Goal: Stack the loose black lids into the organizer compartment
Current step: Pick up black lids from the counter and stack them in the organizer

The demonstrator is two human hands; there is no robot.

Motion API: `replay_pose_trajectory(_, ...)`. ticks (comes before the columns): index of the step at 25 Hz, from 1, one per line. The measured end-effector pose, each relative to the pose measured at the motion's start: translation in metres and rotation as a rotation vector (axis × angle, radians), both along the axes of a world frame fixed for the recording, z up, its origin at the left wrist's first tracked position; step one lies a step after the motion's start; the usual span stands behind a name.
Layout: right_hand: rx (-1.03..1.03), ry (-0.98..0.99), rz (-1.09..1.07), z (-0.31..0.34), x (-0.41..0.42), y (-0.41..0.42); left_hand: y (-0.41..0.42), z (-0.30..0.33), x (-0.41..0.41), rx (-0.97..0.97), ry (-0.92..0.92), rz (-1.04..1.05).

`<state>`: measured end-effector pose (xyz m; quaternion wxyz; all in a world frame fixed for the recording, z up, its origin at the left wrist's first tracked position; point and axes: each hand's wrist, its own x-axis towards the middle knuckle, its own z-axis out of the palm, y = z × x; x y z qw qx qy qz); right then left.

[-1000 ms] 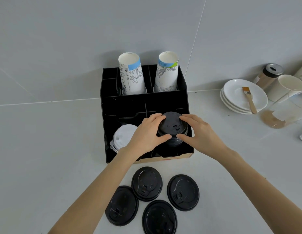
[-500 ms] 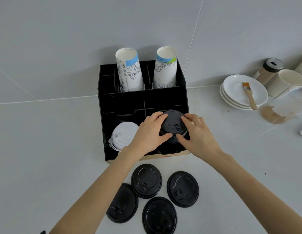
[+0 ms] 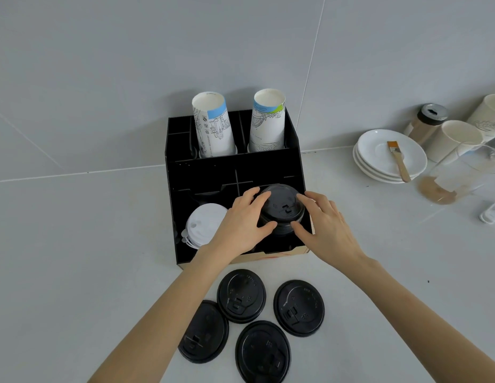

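A black organizer (image 3: 229,167) stands against the wall. In its front right compartment sits a stack of black lids (image 3: 282,210). My left hand (image 3: 241,222) grips the stack from the left and my right hand (image 3: 326,228) grips it from the right, thumbs at the front. Several loose black lids lie on the counter in front of the organizer: one (image 3: 241,295) nearest it, one (image 3: 299,308) to the right, one (image 3: 205,331) partly under my left forearm, one (image 3: 263,352) at the bottom.
White lids (image 3: 205,225) fill the front left compartment. Two paper cup stacks (image 3: 213,125) (image 3: 268,120) stand in the back. At the right are stacked white saucers (image 3: 390,154) with a brush (image 3: 397,158), a shaker (image 3: 429,118), cups and a glass jug (image 3: 459,172).
Both hands stay on the black lid stack in the compartment. The view has shifted slightly; the loose lids have not moved.
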<state>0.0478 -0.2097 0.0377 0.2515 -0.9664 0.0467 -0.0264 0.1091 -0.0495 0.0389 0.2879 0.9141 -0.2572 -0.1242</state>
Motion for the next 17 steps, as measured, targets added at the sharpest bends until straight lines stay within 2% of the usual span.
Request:
replay_pose_trajectory(6,0.067,-0.034,-0.013,0.009,-0.03,-0.004,0.012,0.011,-0.029,-0.063,-0.12,0.012)
replay_pose_trajectory(12,0.097,0.029,-0.032,-0.005,-0.072,-0.002,0.021,-0.009,-0.067,-0.054,-0.011,-0.074)
replay_pose_trajectory(17,0.216,0.165,-0.11,-0.037,-0.115,0.01,0.02,-0.037,-0.099,0.094,0.083,-0.185)
